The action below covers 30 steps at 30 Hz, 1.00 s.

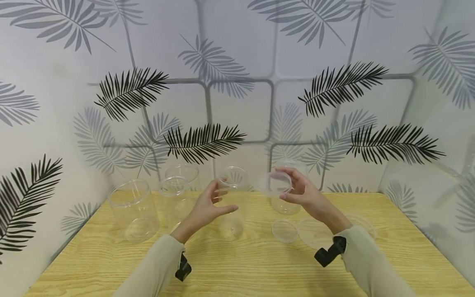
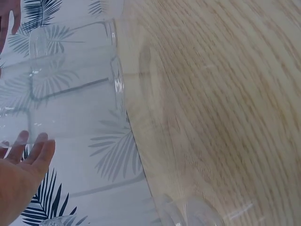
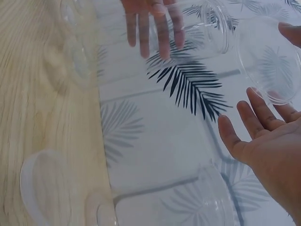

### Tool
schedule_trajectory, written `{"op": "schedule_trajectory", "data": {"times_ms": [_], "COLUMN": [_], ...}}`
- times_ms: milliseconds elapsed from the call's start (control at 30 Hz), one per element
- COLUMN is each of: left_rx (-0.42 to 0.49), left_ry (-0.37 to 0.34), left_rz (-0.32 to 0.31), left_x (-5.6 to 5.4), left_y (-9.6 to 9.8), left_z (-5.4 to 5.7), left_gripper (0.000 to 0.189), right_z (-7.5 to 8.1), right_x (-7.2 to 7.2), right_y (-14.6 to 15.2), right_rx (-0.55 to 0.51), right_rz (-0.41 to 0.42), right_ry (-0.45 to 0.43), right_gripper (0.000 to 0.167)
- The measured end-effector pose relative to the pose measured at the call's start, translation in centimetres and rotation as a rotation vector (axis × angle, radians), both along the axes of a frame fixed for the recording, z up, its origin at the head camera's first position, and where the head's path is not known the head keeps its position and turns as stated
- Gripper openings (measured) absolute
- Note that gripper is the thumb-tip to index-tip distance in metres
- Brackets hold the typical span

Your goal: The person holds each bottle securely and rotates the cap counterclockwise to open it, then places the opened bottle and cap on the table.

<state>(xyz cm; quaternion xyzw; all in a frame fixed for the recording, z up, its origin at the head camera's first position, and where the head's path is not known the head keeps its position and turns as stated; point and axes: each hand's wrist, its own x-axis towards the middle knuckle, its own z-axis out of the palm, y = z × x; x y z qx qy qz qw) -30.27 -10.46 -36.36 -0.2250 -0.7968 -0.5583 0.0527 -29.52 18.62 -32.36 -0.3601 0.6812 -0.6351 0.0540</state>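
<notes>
My left hand holds a tall clear plastic jar near mid-height, thumb across the near side and fingers around the far side. The jar is upright, with its open rim facing up. Through its clear wall, the left fingers show in the right wrist view. To the right, my right hand pinches a clear round lid by its edge, between thumb and fingertips. This lid is raised and tilted, beside the jar at about rim height. In the left wrist view, the jar lies alongside the fingertips.
Several open clear jars stand at the left, including a wide one. Another clear jar is behind my right hand. Round clear lids lie at the right, a small one beside a larger one. A leaf-patterned wall backs the wooden table.
</notes>
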Motion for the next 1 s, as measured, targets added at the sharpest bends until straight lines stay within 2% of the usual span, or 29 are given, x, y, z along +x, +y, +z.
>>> {"op": "schedule_trajectory", "data": {"times_ms": [100,200,367,600,833,1000], "left_rx": [0.004,0.019,0.034,0.032,0.058,0.036], "left_ry": [-0.006,-0.001,0.009,0.001,-0.004,-0.028], "left_rz": [0.055,0.102,0.171,0.241,0.279,0.299], "left_x": [-0.4,-0.7,-0.9,-1.0,-1.4,-1.2], "left_y": [-0.2,-0.3,-0.4,-0.5,-0.7,-0.7], "left_z": [-0.5,-0.7,-1.0,-1.3,-1.6,-1.6], "left_gripper": [0.069,0.075,0.072,0.079,0.083,0.084], "right_z": [-0.4,-1.0,-2.2,-3.5,-4.4,-4.9], "right_x": [0.1,0.1,0.3,0.4,0.7,1.2], "right_y": [0.7,1.3,1.8,2.3,2.9,3.3], "right_rx": [0.074,0.145,0.225,0.380,0.528,0.642], "right_rz": [-0.022,-0.027,-0.019,-0.052,-0.026,0.000], "right_ry": [0.002,-0.036,-0.080,0.026,0.068,0.101], "right_gripper": [0.059,0.062,0.064,0.067,0.060,0.059]}}
